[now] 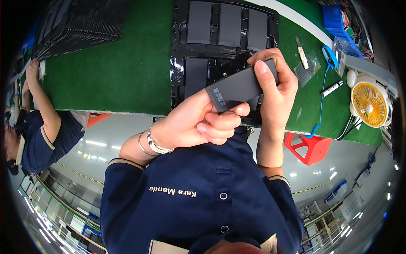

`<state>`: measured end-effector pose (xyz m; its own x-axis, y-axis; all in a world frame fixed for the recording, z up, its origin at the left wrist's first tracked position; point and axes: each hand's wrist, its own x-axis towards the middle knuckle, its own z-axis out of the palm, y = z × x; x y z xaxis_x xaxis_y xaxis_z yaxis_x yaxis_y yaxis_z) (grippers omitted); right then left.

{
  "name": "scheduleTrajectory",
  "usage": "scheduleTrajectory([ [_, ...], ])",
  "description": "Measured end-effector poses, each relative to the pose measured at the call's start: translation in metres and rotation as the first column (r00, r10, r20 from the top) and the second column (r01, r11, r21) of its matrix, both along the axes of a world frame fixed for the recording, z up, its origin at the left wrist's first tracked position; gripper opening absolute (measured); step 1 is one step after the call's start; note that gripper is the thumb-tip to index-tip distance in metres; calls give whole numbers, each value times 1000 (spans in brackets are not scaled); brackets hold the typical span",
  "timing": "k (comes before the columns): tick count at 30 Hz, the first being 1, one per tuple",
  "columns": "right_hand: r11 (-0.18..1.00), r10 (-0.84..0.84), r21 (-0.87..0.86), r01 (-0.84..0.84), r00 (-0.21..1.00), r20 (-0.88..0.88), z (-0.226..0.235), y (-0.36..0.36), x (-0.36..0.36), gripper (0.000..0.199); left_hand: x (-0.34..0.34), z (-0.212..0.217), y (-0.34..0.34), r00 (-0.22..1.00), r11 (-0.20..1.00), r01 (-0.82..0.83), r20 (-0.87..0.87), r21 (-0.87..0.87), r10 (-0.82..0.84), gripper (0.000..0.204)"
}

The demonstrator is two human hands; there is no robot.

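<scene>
Both my hands hold a flat black rectangular device tilted above the near edge of a black plastic tray. My left hand has its fingers curled at the device's lower left end, where small pale print shows. Around the upper right end wraps my right hand, its thumb lying on the flat face. A small brass-coloured bit shows on the device's far edge. In the tray's pockets lie several similar dark flat pieces; my hands and the device hide part of it.
On the green table, a tall stack of black trays stands far left. To the right are a knife, a marker, a blue coiled cord and a yellow-white fan. A co-worker stands left; a red stool is below.
</scene>
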<state>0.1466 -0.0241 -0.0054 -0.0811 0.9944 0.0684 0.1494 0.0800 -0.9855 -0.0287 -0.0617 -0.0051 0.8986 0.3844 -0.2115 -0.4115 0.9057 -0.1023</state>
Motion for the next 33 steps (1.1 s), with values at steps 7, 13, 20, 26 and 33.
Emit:
scheduleTrajectory([
  [7,996,-23,90,14,995,98,-1,2,13,24,-6,-11,0,992,993,-114,-63,-33,112,22],
  [13,826,284,25,-563,455,844,21,-4,48,65,-26,-10,-16,501,716,322,-753,619,426,31],
  [20,737,283,-39,-675,256,924,20,-17,48,69,-12,-11,-19,205,305,751,-645,586,736,68],
  [26,759,283,20,-651,359,889,27,-18,49,48,-12,-12,-19,181,187,855,-616,484,767,69],
  [33,786,116,267,-558,558,822,13,-5,19,47,-16,-8,-14,136,176,779,-436,602,890,39],
])
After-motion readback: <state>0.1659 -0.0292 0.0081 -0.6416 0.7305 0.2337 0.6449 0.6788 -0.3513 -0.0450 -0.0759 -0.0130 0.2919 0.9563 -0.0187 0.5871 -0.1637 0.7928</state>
